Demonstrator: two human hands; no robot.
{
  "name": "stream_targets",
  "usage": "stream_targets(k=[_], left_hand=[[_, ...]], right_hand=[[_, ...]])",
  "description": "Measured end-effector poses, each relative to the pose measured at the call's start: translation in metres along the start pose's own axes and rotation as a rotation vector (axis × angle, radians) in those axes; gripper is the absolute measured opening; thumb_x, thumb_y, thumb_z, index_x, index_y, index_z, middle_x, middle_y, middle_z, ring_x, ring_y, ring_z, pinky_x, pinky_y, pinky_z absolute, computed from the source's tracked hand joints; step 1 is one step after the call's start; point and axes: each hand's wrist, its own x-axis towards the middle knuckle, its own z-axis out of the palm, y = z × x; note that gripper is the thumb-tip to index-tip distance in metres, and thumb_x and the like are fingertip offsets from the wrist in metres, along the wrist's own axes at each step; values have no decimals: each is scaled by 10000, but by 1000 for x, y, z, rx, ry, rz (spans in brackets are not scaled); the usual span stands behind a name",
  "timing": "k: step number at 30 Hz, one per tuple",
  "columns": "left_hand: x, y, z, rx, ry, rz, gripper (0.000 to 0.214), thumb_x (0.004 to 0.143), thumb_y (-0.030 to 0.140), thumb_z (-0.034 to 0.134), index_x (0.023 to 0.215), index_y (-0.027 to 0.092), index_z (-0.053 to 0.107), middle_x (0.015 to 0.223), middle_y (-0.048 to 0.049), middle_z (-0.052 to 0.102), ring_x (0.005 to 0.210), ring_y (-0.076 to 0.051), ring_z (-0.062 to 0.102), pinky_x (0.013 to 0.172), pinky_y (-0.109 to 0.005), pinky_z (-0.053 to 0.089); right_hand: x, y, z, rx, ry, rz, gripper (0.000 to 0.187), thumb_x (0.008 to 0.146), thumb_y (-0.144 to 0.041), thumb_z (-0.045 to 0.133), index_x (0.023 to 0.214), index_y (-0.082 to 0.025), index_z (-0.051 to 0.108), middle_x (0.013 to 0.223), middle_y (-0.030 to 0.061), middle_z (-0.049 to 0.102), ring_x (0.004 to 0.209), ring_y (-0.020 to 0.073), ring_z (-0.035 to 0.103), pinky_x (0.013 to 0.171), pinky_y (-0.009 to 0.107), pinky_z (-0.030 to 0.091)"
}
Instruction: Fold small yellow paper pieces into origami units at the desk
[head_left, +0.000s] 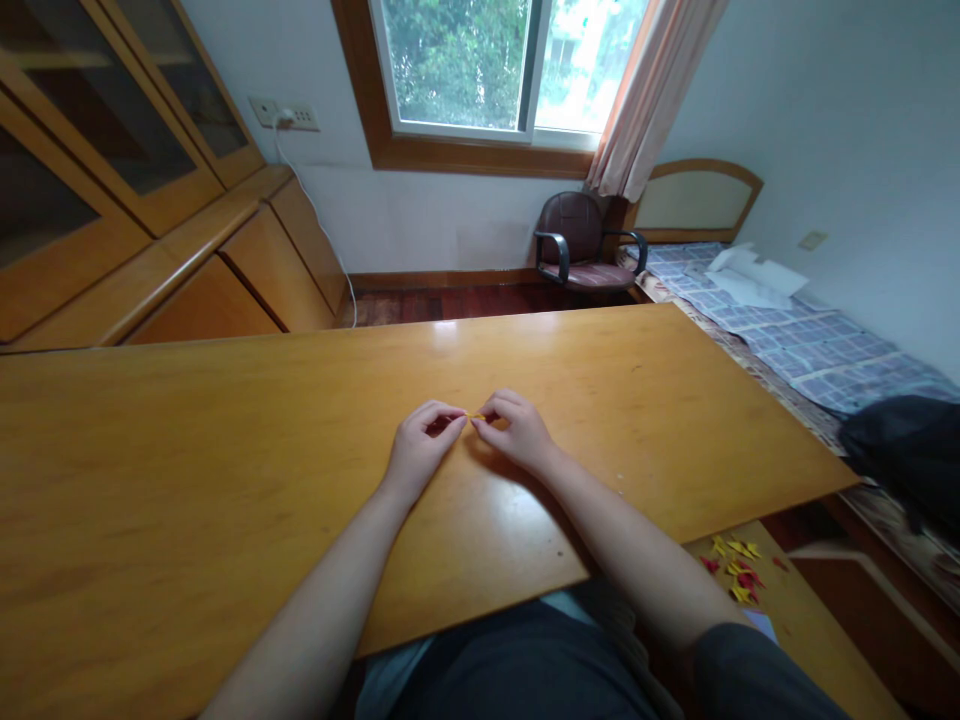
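Over the middle of the wooden table (pixel 225 450), my left hand (pixel 424 445) pinches one end of a small yellow folded paper (pixel 474 415) between thumb and fingertips. The other end is pinched by my right hand (pixel 514 428). Only a thin strip of the paper shows between the fingertips, so its full shape is hidden. Lower right, beside my right forearm, several small yellow and red folded paper figures (pixel 742 550) lie on a lower wooden surface (pixel 814 630). They look like paper cranes.
A bluish-white sheet (pixel 761 625) lies near the folded figures. Beyond the table stand a dark red armchair (pixel 574 235) and a bed (pixel 817 335) with white sheets of paper (pixel 754 278). A black bag (pixel 904 450) is at the right, a wooden cabinet (pixel 247 260) at the left.
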Motion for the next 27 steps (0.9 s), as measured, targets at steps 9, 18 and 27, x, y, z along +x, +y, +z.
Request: stream_targets(k=[9, 18, 27], left_hand=[[1, 6, -1, 18, 22, 6, 167, 830, 349, 703, 760, 198, 716, 777, -20, 691, 743, -159, 628, 724, -269, 484], [1, 1, 0, -43, 37, -51, 185, 766, 317, 718, 658, 176, 666, 690, 0, 643, 667, -138, 592, 644, -240, 449], [0, 2, -1, -81, 36, -48, 181, 762, 304, 727, 656, 176, 657, 679, 7, 626, 644, -129, 570, 621, -236, 434]], right_hand=[[-1, 1, 0, -41, 13, -95, 157, 880, -268, 624, 737, -207, 640, 752, 48, 639, 740, 178, 593, 717, 310, 470], [0, 4, 1, -142, 22, -265, 137, 901, -240, 618, 773, -204, 652, 754, 51, 664, 738, 178, 598, 697, 300, 479], [0, 5, 2, -14, 28, -221, 104, 884, -235, 656, 790, -193, 672, 760, 46, 665, 736, 166, 619, 697, 289, 501]])
